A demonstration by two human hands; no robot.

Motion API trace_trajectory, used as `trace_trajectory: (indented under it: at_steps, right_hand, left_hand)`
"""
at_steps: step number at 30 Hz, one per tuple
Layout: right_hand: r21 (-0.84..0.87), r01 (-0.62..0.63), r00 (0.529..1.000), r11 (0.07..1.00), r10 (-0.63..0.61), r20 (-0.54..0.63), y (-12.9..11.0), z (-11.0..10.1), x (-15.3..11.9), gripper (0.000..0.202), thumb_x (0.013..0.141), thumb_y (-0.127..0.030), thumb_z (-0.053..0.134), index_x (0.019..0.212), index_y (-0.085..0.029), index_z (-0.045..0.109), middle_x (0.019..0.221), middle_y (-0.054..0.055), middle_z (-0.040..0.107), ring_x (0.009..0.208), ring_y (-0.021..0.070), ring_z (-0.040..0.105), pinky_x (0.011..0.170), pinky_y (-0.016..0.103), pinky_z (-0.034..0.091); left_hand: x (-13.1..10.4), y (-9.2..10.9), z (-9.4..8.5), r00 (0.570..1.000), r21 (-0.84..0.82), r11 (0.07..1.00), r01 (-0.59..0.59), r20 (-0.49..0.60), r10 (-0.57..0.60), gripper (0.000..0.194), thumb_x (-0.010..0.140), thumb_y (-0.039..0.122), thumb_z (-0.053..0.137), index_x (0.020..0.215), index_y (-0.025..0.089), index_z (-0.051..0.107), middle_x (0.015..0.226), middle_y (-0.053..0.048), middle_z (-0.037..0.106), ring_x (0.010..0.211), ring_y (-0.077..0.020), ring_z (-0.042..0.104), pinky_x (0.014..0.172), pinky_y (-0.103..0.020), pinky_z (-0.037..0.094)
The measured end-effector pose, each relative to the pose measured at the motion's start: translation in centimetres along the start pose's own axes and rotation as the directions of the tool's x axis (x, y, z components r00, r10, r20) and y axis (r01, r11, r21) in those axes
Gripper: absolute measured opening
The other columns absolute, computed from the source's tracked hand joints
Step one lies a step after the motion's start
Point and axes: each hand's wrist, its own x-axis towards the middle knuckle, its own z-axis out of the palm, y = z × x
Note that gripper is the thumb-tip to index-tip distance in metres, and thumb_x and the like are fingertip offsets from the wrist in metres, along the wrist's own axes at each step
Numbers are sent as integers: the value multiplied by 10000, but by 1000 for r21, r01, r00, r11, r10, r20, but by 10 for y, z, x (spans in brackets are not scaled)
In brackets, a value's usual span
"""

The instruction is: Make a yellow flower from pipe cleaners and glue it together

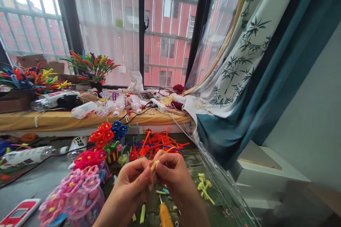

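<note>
My left hand (135, 177) and my right hand (170, 170) meet fingertip to fingertip above the dark table (194, 163). Pinched between both hands is a small pale yellow fuzzy piece (154, 165), partly covered by the fingers. Below the hands lies a yellow-orange tool with a thin metal tip (165, 214), perhaps a glue gun. Yellow-green fuzzy stems (204, 186) rest on the table right of my right hand. A short yellow-green piece (142, 213) lies beneath my left hand.
Pink flowers (80, 188) and red flowers (102, 134) stand at left. Orange-red stems (157, 142) are heaped behind the hands. Plastic bottles (85, 109) line the window ledge (53, 122). Clear sheeting (226, 191) and thin rods occupy the right. A red and white device (20, 214) lies front left.
</note>
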Motion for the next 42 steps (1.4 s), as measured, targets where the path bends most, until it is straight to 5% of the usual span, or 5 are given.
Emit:
trace_trajectory:
  at_steps: [17,33,40,42]
  right_hand:
    - [1,41,998,999,-41,39,11,-3,4,193,653,-382,912,689,-217,819,647,-20,594,537,68,426,482,213,259]
    - [5,65,998,998,-65,5,12,1,2,165,616,-336,932,623,-234,802,651,-5,649,617,115,540,580,231,359]
    - [-72,114,980,991,-124,-156,5,8,2,180,648,-293,886,559,-199,761,536,-33,582,522,91,446,532,230,339]
    - [-99,152,957,984,-171,-233,3,9,2,188,662,-278,866,547,-193,744,522,-38,573,505,86,426,514,225,335]
  left_hand:
    - [5,-5,-12,996,-21,1000,9,90,-7,484,625,530,878,529,165,575,474,45,503,495,-79,351,509,-190,280]
    - [4,0,-10,996,22,997,72,41,-73,560,559,589,885,586,165,520,450,71,459,453,-55,306,472,-170,206]
    - [10,0,-15,999,175,984,32,13,-34,475,751,563,773,637,150,567,548,61,470,486,-53,321,438,-158,217]
    - [10,1,-17,996,302,950,-78,-21,89,341,794,498,762,797,183,633,649,54,552,530,-66,426,466,-152,314]
